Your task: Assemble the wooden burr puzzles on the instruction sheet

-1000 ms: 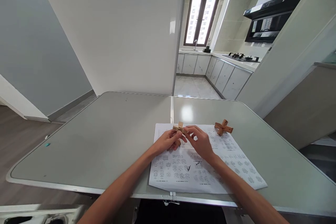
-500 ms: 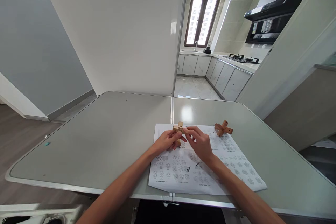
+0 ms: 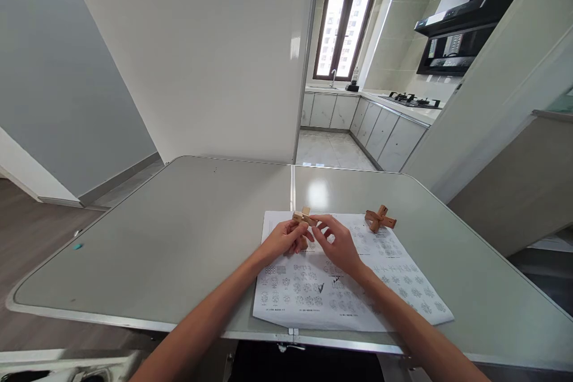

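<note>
Light wooden blocks crossing one another, like a small burr puzzle (image 3: 305,215), are held up over the printed sheet. My left hand (image 3: 289,237) grips the puzzle from below and the left, fingers curled round its base, which they partly hide. At the puzzle's right end, the thumb and index finger of my right hand (image 3: 338,243) close on a block. The large white instruction sheet (image 3: 304,304) lies under both hands, covered with small line drawings. Right of my right hand, a darker reddish-brown wooden cross puzzle (image 3: 380,219) rests on the sheet's far right part.
A grey-green folding table (image 3: 179,239) with a metal rim spans the view, its seam running down the middle. Near its left edge lies a small teal bit (image 3: 78,246). Beyond stand a white wall panel (image 3: 215,59) and a kitchen with counters (image 3: 380,128).
My right fingers have shifted slightly on the puzzle's right end, and the puzzle has turned a little in my left hand. The reddish-brown puzzle and the sheet stay in place.
</note>
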The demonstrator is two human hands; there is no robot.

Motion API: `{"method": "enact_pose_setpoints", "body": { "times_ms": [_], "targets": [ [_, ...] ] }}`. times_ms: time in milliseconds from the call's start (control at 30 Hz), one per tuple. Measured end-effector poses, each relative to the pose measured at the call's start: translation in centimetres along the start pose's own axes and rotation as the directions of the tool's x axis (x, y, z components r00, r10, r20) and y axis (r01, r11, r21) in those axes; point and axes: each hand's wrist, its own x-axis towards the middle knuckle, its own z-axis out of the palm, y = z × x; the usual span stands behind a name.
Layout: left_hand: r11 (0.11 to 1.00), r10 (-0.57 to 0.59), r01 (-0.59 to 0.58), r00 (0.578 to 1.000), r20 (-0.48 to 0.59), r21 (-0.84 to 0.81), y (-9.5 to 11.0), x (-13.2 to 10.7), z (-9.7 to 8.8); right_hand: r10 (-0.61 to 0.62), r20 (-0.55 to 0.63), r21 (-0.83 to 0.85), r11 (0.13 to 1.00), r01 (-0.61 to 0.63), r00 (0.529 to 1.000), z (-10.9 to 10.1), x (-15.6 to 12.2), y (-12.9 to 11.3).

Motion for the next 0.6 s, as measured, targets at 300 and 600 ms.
{"method": "enact_pose_setpoints", "body": {
  "times_ms": [300,600],
  "targets": [
    [0.999,0.052,-0.052,0.996,0.073,0.005,1.3,-0.5,0.4,0.181,0.005,0.185,0.966,-0.178,0.984,-0.1,0.1,0.4],
    [0.999,0.044,-0.044,0.999,-0.008,0.018,0.2,-0.2,0.7,0.286,0.017,0.415,0.870,-0.267,0.958,-0.6,0.7,0.7]
  ]
}}
